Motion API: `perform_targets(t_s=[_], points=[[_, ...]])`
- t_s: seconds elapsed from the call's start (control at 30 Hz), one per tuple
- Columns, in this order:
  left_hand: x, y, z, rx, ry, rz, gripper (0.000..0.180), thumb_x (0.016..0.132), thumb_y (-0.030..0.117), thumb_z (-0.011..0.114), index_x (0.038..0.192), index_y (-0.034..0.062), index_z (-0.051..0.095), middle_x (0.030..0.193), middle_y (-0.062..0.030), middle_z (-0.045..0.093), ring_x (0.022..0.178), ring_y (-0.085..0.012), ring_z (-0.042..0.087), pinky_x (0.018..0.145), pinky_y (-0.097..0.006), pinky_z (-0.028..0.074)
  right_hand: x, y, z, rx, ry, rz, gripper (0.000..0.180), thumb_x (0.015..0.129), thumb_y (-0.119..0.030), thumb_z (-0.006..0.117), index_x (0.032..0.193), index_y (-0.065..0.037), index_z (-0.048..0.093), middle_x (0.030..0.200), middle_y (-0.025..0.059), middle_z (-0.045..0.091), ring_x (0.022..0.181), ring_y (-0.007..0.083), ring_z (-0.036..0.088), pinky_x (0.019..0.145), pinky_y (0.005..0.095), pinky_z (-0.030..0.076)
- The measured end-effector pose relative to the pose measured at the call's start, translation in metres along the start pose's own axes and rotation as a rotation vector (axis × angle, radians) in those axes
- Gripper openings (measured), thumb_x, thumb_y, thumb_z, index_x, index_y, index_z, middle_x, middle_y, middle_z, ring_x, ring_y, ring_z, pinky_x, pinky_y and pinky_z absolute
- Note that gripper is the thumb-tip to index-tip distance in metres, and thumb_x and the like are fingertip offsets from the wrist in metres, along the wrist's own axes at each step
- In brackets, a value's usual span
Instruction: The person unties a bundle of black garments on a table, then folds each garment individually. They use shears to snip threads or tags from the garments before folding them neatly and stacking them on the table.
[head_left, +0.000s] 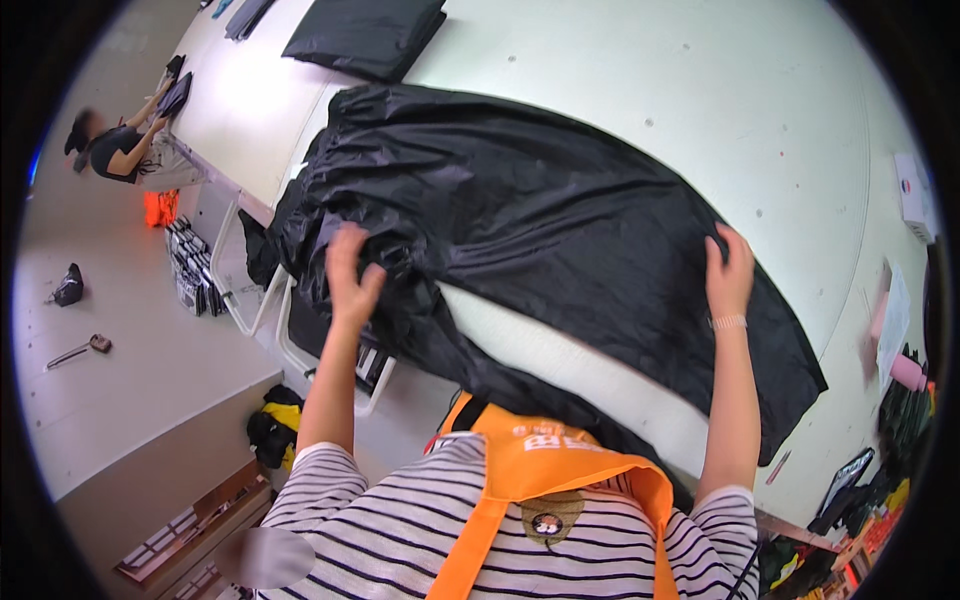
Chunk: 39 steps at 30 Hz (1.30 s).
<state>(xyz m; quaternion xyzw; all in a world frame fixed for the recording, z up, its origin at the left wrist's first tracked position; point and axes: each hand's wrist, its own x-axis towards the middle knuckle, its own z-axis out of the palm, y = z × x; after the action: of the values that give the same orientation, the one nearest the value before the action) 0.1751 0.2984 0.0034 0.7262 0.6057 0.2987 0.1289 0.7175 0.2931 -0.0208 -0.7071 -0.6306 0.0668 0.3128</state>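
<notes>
A pair of shiny black trousers (570, 220) lies spread on the white table (640, 90), its gathered elastic waist at the left and its legs running right. The near leg hangs partly over the table's front edge, by my orange apron. My left hand (350, 278) is over the crumpled cloth near the waist, fingers and thumb apart; whether it touches is hard to tell. On the upper leg toward the hem, my right hand (732, 270) rests with fingers stretched and thumb apart. Neither hand grips the cloth.
A folded black garment (362, 38) lies beyond the waist. Right of the trousers are a pen (779, 467), a white box (914, 198) and a pink roll (908, 372). A white-framed rack (240, 290) stands at the left; farther off, another person (125, 150) handles dark cloth.
</notes>
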Motion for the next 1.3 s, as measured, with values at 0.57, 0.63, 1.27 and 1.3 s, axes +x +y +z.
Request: perform_targets(t_s=[0.57,0.63,1.27,1.3], points=[[-0.106,-0.188,-0.032,-1.248,0.216,-1.34,0.06,0.087,0.055,0.034,0.127,0.0122,0.05,0.129,-0.0099,0.05,0.119,-0.0335,0.045,0.103,-0.049,0.035,-0.524,0.028,-0.115,0.583,0.428,1.803,0.085,0.076,0.001,0.049,0.146,-0.025,0.011,0.142,0.0027,0.033,0.108,0.019,0.045,0.079,0.0329,0.038],[-0.098,-0.171,-0.041,-1.21,0.281,-1.321,0.056,0.089,0.049,0.035,0.127,0.0101,0.049,0.13,-0.0112,0.05,0.12,-0.0341,0.045,0.102,-0.049,0.035,-0.533,0.044,-0.107,0.562,0.575,1.567,0.093,0.074,0.004,0.055,0.146,-0.027,0.004,0.143,0.0006,0.028,0.107,0.0177,0.045,0.078,0.0345,0.038],[0.063,-0.238,-0.118,-1.509,0.337,-0.698,0.035,0.093,0.018,0.044,0.117,-0.0054,0.051,0.125,-0.0177,0.052,0.116,-0.03,0.049,0.102,-0.043,0.037,-0.343,0.094,-0.285,1.245,0.3,1.289,0.061,0.093,-0.049,0.039,0.13,-0.001,0.041,0.125,0.0164,0.051,0.112,0.0244,0.051,0.096,0.0378,0.039],[0.057,-0.237,-0.12,-1.511,0.315,-0.69,0.035,0.092,0.017,0.045,0.117,-0.0057,0.05,0.124,-0.0174,0.053,0.115,-0.0299,0.05,0.102,-0.043,0.037,-0.343,0.082,-0.28,1.314,0.319,1.314,0.064,0.093,-0.052,0.036,0.134,-0.002,0.037,0.129,0.0163,0.047,0.116,0.0243,0.048,0.099,0.0389,0.037]])
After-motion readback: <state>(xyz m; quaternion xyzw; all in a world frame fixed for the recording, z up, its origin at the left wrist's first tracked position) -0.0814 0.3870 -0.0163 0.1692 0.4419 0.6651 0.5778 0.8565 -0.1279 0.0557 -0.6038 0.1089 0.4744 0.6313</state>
